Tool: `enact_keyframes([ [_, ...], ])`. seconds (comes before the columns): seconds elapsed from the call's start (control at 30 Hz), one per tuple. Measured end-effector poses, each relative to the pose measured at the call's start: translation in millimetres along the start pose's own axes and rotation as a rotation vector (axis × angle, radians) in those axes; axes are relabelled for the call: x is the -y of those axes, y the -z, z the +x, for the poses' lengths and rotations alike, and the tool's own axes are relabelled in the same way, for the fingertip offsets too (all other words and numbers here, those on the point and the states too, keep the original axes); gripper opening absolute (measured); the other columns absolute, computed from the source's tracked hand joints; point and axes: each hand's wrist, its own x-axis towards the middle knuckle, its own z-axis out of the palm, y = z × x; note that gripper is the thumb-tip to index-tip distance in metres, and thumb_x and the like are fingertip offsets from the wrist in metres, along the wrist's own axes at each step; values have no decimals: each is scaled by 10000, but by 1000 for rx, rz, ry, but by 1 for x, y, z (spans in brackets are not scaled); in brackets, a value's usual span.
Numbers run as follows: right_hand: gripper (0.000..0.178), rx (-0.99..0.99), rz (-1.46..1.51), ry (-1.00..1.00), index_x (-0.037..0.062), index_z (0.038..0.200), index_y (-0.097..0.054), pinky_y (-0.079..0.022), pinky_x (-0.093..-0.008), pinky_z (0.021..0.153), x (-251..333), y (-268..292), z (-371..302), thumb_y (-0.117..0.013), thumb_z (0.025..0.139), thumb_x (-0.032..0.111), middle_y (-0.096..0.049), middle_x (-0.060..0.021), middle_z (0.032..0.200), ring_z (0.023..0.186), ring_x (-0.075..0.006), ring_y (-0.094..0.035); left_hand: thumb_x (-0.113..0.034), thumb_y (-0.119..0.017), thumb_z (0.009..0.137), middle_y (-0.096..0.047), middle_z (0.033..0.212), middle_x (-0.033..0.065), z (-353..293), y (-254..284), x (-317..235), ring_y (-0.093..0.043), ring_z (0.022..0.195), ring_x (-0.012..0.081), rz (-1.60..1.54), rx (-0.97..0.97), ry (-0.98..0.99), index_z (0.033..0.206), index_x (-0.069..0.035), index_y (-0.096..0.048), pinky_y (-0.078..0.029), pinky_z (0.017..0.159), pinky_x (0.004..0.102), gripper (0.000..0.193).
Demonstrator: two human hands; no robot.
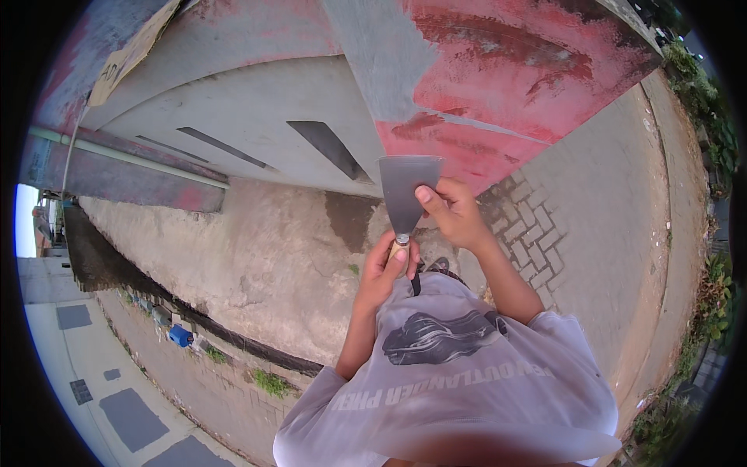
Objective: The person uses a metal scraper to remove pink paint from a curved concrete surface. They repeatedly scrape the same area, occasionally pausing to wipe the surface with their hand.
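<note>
Gray metal makes the wide blade (408, 191) of the scraper (404, 210), which is up in front of the person's belly, wide end away from them. The left hand (383, 268) is curled around its wooden handle (400, 251). The right hand (455, 216) pinches the blade's right side, thumb on top. Past it is a red and gray wall (498, 70). Bricks (533, 237) lie in the ground at the right.

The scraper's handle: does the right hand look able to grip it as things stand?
Probably not easily: the left hand is wrapped around the handle, leaving little of it bare, and the right hand holds the blade.
</note>
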Motion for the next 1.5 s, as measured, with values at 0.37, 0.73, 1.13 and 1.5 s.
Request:
enact_keyframes([
  [0.37,343,18,129,-102,-5,1005,-617,-432,-249,623,-10,-12,55,-507,1017,319,-615,-9,839,728,-74,-528,-117,-425,977,-531,952,79,48,17,-14,-439,570,55,105,-160,-168,1533,-34,-183,-413,526,207,612],
  [0.73,352,-296,136,-9,17,997,-632,-417,-241,608,-22,-28,80,-494,1019,340,-605,-1,811,699,-66,-513,-108,-416,976,-546,940,62,62,31,-30,-417,538,38,132,-133,-46,1534,-35,-181,-386,493,191,610],
  [1.13,373,-349,103,35,-39,998,-656,-429,-230,721,-14,-16,89,-521,1013,308,-630,-5,852,810,-54,-526,-111,-413,982,-525,895,54,62,44,-34,-409,515,29,83,-101,-11,1537,-50,-180,-377,477,189,605],
  [1.5,430,-321,327,-53,-38,1062,-669,-442,-267,794,-2,-10,84,-495,1007,351,-673,-47,914,853,-104,-588,-253,-488,960,-526,861,91,50,65,-28,-427,457,62,125,-18,-14,1531,-36,-176,-405,461,211,686],
])
